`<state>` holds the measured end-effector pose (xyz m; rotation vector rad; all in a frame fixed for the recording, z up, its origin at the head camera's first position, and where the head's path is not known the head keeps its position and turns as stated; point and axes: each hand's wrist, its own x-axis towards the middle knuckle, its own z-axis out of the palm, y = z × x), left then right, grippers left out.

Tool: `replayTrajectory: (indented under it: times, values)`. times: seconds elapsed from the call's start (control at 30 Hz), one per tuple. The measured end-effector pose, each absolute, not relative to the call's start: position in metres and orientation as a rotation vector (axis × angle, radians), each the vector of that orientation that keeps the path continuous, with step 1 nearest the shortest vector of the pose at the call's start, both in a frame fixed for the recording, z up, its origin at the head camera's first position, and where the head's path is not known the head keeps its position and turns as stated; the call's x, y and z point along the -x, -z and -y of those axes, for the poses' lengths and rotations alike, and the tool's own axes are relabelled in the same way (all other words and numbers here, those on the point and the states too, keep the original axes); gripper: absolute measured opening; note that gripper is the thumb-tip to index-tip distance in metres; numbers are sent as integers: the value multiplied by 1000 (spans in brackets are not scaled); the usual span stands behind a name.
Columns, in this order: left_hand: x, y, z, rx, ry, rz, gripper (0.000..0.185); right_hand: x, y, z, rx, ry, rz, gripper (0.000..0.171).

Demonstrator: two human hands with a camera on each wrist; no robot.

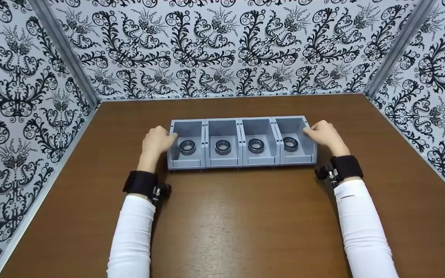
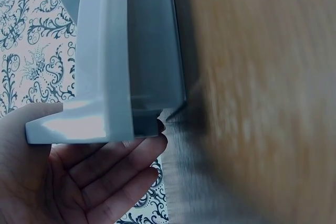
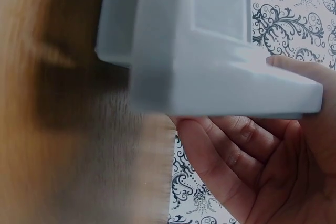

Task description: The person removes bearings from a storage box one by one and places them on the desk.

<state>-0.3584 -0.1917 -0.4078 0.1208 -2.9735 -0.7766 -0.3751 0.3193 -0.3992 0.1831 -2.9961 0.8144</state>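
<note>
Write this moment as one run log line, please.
left hand: grips bin row left end | right hand: grips right end | four bearings: one per bin | table

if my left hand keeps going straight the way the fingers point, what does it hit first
The left hand is already against the outer wall of the leftmost gray bin, so that wall comes first. Beyond it is the bearing ring inside that bin, though the exact finger direction is hard to judge.

A brown wood-grain desk point(image 1: 245, 216) is seen, walled on three sides. On it, toward the back, a row of four joined grey bins point(image 1: 242, 160) is set side by side.
</note>
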Motion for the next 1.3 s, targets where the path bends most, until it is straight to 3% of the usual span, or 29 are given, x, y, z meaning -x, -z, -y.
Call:
replayTrajectory:
  times: [0.6,0.97,1.3]
  values:
    - [357,408,190,-149,769,2951,48,372,396,-317,-146,-731,2994,39]
    - [358,408,191,-169,779,2958,45,354,381,-320,-156,-728,3052,60]
    - [357,408,191,-183,796,2976,42,338,360,-313,-255,-711,3004,52]
